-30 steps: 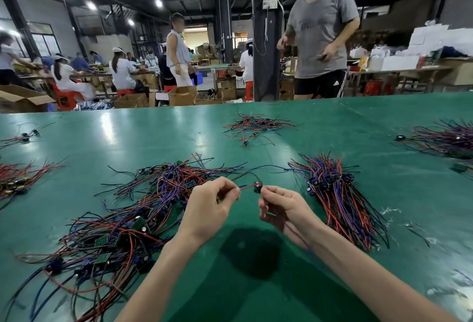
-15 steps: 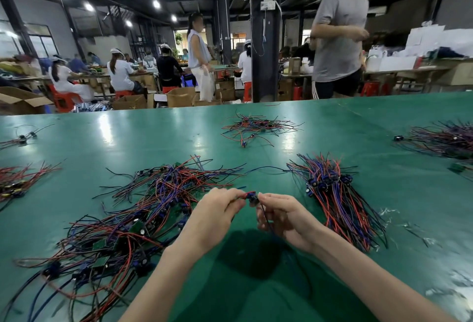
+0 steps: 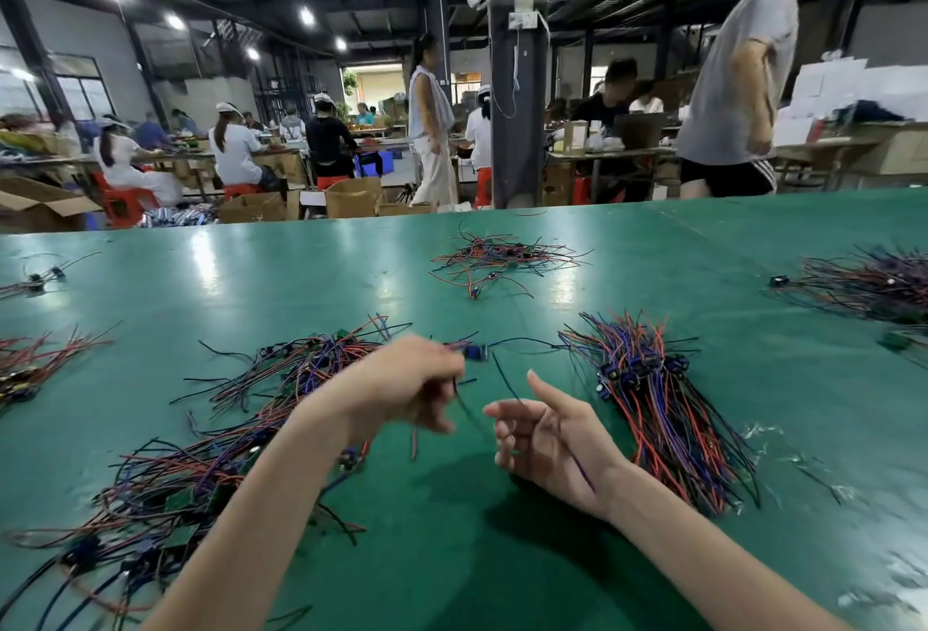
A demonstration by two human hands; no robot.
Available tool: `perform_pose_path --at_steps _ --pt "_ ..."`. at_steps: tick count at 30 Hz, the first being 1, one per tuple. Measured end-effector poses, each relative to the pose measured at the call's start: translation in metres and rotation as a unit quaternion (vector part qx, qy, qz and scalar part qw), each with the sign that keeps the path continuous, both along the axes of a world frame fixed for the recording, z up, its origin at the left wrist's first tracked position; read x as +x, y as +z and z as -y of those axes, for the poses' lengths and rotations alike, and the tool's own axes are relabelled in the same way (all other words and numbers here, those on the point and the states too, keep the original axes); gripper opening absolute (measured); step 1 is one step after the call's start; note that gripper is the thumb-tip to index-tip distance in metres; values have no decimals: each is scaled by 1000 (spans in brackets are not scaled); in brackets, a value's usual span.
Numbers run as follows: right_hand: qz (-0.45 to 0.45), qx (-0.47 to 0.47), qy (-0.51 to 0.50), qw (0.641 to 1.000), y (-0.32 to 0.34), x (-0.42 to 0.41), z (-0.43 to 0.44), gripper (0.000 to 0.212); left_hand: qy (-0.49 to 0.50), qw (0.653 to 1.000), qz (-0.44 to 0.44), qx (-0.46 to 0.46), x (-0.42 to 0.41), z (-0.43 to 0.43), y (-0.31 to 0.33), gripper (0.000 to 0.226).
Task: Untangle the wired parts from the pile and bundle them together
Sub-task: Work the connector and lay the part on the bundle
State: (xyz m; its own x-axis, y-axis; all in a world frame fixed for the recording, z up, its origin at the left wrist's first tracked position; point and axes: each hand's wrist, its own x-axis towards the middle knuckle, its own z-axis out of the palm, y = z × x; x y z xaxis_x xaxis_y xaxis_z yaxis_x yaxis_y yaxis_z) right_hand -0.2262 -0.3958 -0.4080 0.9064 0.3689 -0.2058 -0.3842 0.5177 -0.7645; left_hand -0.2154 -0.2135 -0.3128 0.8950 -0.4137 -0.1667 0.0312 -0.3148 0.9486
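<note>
Wire (image 3: 506,381), dark and thin, drapes over my slack, unclenched right hand (image 3: 547,434); left hand (image 3: 407,384) pinches the small blue-headed wired part (image 3: 474,352) beyond its knuckles; I fear its leads snagging the tangled red-and-blue pile (image 3: 201,460) leftward, dragging strands short of the sorted red-and-purple bundle (image 3: 663,409) rightward.

Left of the sorted bundle (image 3: 663,409), motion blur is smearing the left hand (image 3: 407,384), whose curled fingers are covering the gripped end of the wired part (image 3: 474,352); further left of the bundle, the tangled pile (image 3: 191,480) is running off the bottom edge
</note>
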Motion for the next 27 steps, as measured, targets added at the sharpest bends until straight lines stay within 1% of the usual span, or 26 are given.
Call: perform_pose_path --at_steps 2,4,5,7,8,9,10,13,16,18,21,24,25,26,27 --pt "-26 53 -36 998 -2 3 -1 66 93 992 83 30 36 21 24 27" --pt "-35 92 -71 993 -3 4 0 77 150 977 145 36 74 46 44 19" --pt "-35 99 -80 991 -3 3 0 81 154 974 157 53 87 55 49 26" --pt "-32 95 -85 991 -4 1 1 83 131 970 123 167 106 61 48 70" --pt "-29 85 -85 992 -4 1 0 83 121 963 109 213 113 57 43 78" --pt "-26 73 -81 994 -4 2 0 81 127 953 114 249 120 50 35 76" --pt "-22 59 -76 995 -3 2 -1 79 140 941 132 280 125 40 26 69" --pt "-6 24 -62 998 -2 3 -3 74 133 890 188 394 128 6 2 36" --pt "2 9 -57 998 0 0 -3 69 86 858 161 480 117 -25 -20 24" --pt "6 4 -56 998 0 -1 -4 66 59 851 150 500 111 -42 -32 15" --pt "10 -7 -55 998 0 -1 -5 62 51 841 173 510 103 -56 -44 23" --pt "11 -14 -55 998 1 -2 -5 59 63 797 252 546 95 -57 -56 22" --pt "12 -15 -54 998 1 -2 -4 58 70 787 276 547 93 -57 -60 21" --pt "12 -15 -53 998 1 -2 -4 58 79 788 293 535 91 -57 -63 20" --pt "13 -15 -51 998 1 -2 -4 58 93 799 301 512 90 -59 -65 18"
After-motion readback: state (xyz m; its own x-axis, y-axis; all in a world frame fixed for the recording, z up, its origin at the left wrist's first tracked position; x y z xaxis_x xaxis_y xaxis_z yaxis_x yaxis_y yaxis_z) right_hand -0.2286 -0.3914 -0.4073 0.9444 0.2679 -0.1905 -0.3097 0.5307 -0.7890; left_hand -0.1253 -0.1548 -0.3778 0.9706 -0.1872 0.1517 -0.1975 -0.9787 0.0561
